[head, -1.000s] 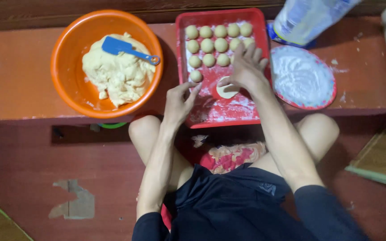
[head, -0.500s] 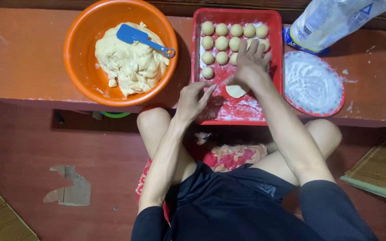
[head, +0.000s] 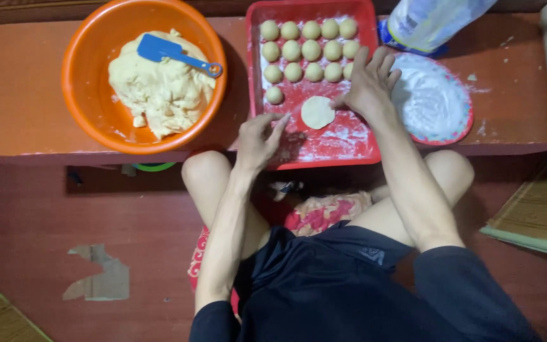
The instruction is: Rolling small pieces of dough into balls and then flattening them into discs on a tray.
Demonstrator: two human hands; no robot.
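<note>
Red plastic makes up the tray (head: 375,95), which sits on a reddish bench (head: 20,95) at about 12 o'clock from the seated person. On the floured tray floor lies a flat disc (head: 318,112) of pale dough, near the tray's middle and just below the rows of dough balls (head: 311,49) that fill its far half; one ball sits alone at 10 o'clock from the disc. The left hand (head: 257,139) rests on the tray's near left part, at 8 o'clock from the disc, its fingers loosely spread and pointing toward the disc, with the fingertips close to the disc's edge but not clearly touching it; it grips nothing. The right hand (head: 368,85) lies flat at 2 o'clock from the disc, fingers splayed wide over the tray's right side and the end of the ball rows, its thumb side just beside the disc; it too clamps on nothing. At 9 o'clock from the tray stands an orange bowl (head: 83,95) holding a large lump of dough (head: 159,92) with a blue scraper (head: 175,54) lying on top. At 3 o'clock from the tray is a plate (head: 463,123) heaped with white flour, touching the tray's right wall, and a clear bag (head: 435,19) lies behind it at 12 o'clock.
</note>
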